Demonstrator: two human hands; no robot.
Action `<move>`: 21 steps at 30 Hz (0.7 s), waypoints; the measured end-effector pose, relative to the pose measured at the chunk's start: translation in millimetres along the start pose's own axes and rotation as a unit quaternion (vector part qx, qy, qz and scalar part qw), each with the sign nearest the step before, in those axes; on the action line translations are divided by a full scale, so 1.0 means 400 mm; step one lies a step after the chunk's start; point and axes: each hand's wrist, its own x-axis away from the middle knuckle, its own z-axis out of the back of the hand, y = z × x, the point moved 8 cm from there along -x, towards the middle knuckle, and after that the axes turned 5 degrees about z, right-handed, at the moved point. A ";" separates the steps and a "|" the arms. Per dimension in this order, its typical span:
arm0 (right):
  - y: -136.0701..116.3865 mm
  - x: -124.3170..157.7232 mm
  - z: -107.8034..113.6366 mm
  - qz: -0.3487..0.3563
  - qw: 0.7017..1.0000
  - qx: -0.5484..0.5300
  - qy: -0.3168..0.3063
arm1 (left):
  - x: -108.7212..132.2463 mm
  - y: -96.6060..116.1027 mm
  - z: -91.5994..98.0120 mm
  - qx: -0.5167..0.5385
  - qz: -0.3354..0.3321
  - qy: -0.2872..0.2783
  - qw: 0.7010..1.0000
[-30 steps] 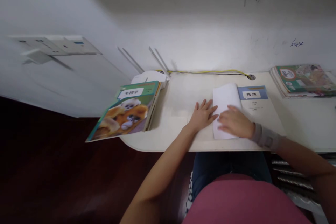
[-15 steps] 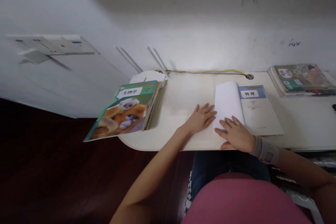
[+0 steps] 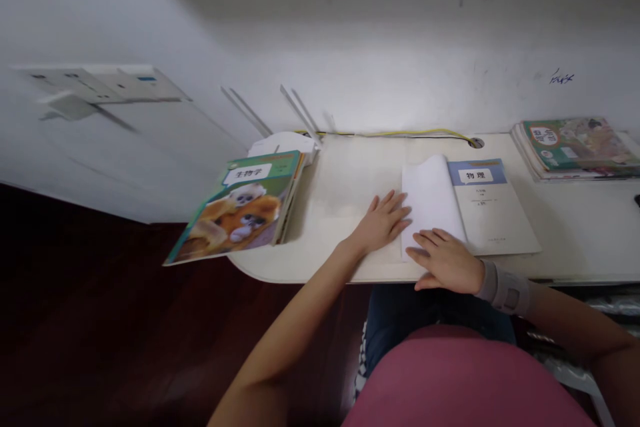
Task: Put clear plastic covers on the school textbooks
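Note:
A physics textbook with a blue band across its top lies on the white desk in front of me. Along its left side a blank white sheet overlaps the cover; its top edge curls up a little. My left hand rests at the sheet's left edge, fingers spread, the tips touching the paper. Over the lower part of the sheet lies my right hand, fingers stretched out and pointing left, with a grey band around the wrist. Neither hand grips anything.
A stack of books, a biology textbook on top, juts over the desk's left end. Behind it stands a white router with antennas. Another book stack lies at the right. A yellow cable runs along the wall.
The white sheet's left edge has shifted slightly left and its top curls more. My right hand has moved a little left and towards me. My left hand has barely moved.

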 end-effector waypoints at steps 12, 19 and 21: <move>0.078 -0.002 -0.011 -0.012 0.999 0.032 -0.002 | 0.019 -0.014 0.027 -0.052 -0.073 -0.031 0.995; 0.044 -0.011 -0.007 -0.008 1.000 0.026 0.010 | -0.001 0.006 0.075 -0.066 -0.063 0.005 0.996; 0.032 -0.011 -0.011 0.000 1.000 0.020 0.008 | 0.001 0.006 0.073 -0.073 -0.025 0.018 0.997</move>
